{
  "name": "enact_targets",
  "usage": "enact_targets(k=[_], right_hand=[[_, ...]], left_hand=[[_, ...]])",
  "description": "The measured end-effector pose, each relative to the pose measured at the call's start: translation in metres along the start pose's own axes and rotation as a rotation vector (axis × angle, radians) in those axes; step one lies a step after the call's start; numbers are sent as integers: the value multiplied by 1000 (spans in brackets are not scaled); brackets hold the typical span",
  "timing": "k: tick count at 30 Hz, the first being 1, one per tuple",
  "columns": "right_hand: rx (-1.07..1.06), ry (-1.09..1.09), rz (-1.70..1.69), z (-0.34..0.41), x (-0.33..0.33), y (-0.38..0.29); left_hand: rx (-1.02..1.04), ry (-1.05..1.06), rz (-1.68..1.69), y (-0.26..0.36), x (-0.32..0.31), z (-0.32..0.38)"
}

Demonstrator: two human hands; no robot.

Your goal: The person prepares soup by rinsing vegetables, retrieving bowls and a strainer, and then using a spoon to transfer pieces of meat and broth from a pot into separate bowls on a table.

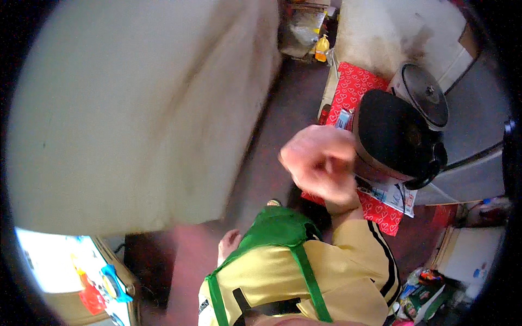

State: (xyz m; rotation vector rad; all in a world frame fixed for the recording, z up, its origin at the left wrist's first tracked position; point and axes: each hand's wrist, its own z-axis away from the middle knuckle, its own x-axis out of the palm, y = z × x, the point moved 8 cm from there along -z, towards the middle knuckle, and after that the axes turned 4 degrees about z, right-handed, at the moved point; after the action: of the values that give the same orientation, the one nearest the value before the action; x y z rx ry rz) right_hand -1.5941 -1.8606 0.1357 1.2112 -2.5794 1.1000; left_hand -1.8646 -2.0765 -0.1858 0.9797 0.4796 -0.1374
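Note:
My right hand (320, 163) is raised in front of me, blurred, with its fingers curled. It overlaps the near side of a rounded appliance with a black lid (391, 126), possibly a cooker; whether they touch is unclear. Beneath the appliance lies a red cloth with white hearts (359, 83). Printed paper (393, 199) sticks out under it, crossed by a thin cord. Behind stands a lidded pot-like vessel (426, 93) with a central knob. Low at my side, my left hand (229, 242) is partly hidden by my green apron (273, 228).
A large pale wall (142, 122) fills the left side. A dark floor passage (285, 110) leads to a yellow pump bottle (322, 48) and plastic-wrapped items. Coloured packages (420, 297) lie at lower right. A bright window (49, 261) is at lower left.

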Motion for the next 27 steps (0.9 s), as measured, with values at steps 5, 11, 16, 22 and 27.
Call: enact_targets(k=[5, 11, 16, 22, 27], right_hand=[[-164, -390, -187, -85, 5, -15], [-186, -478, -116, -162, -19, 21], [-204, -468, 2, -224, -46, 54], [-238, -367, 68, -303, -111, 106], [-194, -425, 94, -361, -194, 138]], left_hand=[[46, -155, -126, 113, -19, -90], [108, -448, -142, 128, 3, -235], [274, -535, -140, 237, 14, -338], [317, -604, -3, 340, 41, -455], [335, -672, -85, 407, 89, -528]])
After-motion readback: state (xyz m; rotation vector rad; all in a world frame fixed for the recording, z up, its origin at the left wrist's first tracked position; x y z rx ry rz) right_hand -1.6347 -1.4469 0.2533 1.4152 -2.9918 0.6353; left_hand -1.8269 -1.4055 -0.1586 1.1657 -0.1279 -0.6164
